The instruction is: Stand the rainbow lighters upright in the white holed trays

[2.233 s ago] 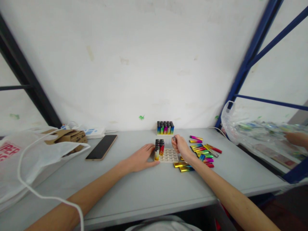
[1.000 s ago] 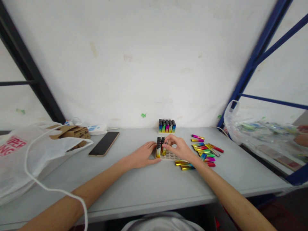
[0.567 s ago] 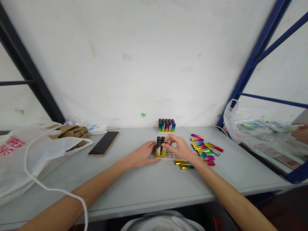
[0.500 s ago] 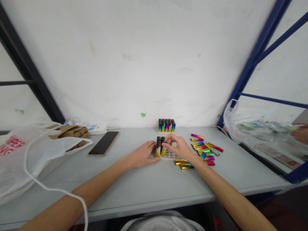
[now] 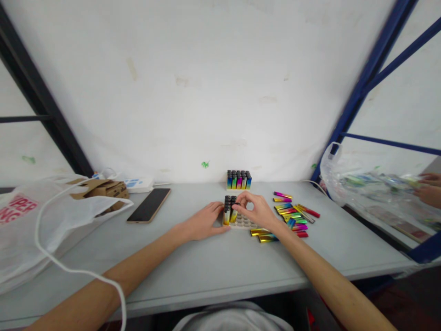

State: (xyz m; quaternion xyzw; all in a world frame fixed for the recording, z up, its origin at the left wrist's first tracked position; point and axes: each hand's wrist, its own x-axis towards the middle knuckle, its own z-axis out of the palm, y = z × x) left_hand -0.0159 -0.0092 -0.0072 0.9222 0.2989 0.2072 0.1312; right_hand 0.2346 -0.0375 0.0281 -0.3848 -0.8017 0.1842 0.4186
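A pale tray (image 5: 246, 224) with round hollows rests on the table in front of me. Shiny lighters (image 5: 226, 215) with black tops stand upright in its left part. My left hand (image 5: 206, 221) grips the tray's left end, thumb along the front corner and fingers behind. In the pinched fingertips of my right hand (image 5: 257, 209) is the top of a yellow-and-silver lighter (image 5: 234, 216), leaning to the right beside the standing ones. To the right, several loose lighters (image 5: 291, 214) in metallic colours lie in a pile, partly behind my right forearm.
A full block of lighters (image 5: 239, 180) stands against the wall. Leftward are a phone (image 5: 149, 205), a white plastic bag (image 5: 51, 225), a cardboard box (image 5: 106, 191) and a white cable (image 5: 79, 271). Beyond the blue frame (image 5: 360, 92), another person's hands (image 5: 430, 188) are visible at right.
The lighter in my right hand has tipped from nearly upright to a lean, its lower end raised slightly. My left hand stays put. The other person's hands have moved.
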